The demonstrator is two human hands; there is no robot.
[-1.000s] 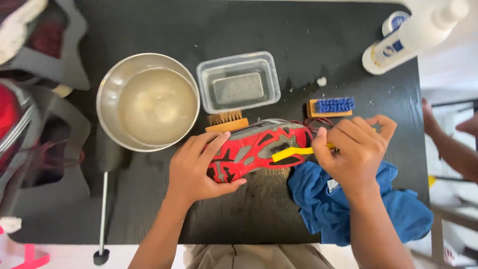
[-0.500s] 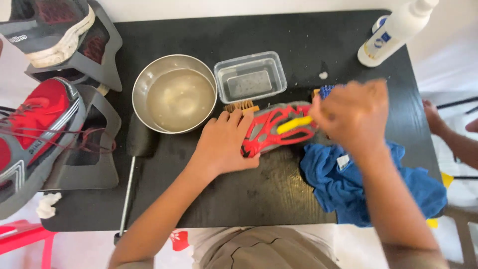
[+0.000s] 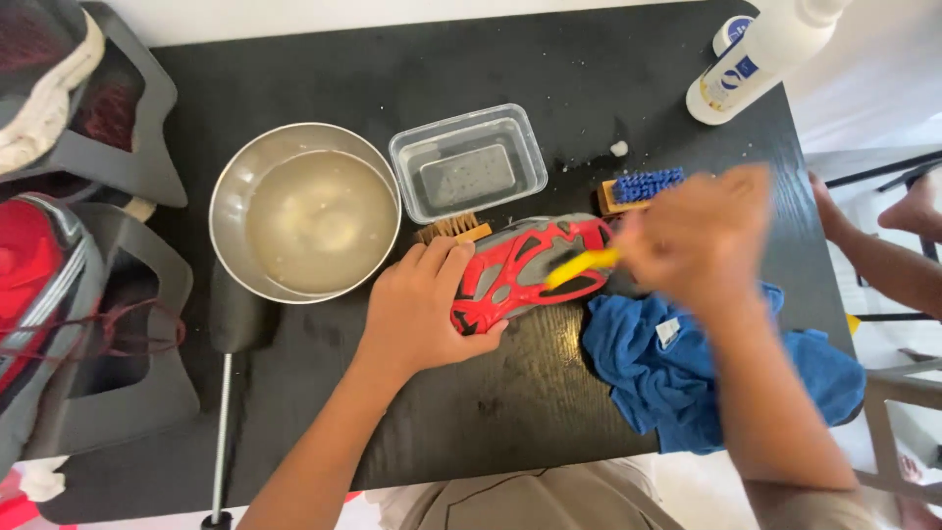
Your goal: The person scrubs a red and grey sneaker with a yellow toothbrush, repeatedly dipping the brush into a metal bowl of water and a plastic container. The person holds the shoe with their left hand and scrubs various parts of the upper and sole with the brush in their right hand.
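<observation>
A shoe lies sole-up on the black table (image 3: pixel 549 88), showing its red and grey sole (image 3: pixel 530 265). My left hand (image 3: pixel 422 309) presses on the heel end of the sole and holds the shoe down. My right hand (image 3: pixel 702 231), blurred by motion, grips a small yellow-handled brush (image 3: pixel 581 266) whose tip rests on the sole's toe end. A blue cloth (image 3: pixel 706 378) lies just beneath my right forearm.
A steel bowl of cloudy water (image 3: pixel 309 211) and a clear plastic tub (image 3: pixel 469 162) stand behind the shoe. A tan-bristled brush (image 3: pixel 453 229), a blue-bristled brush (image 3: pixel 643 186) and a white bottle (image 3: pixel 756 59) are nearby. Shoes on grey stands (image 3: pixel 59 265) fill the left. Another person's limbs (image 3: pixel 883 245) appear at right.
My right hand with the yellow brush has swept back and forth over the sole's toe end. The left hand has stayed on the shoe. The camera view has shifted.
</observation>
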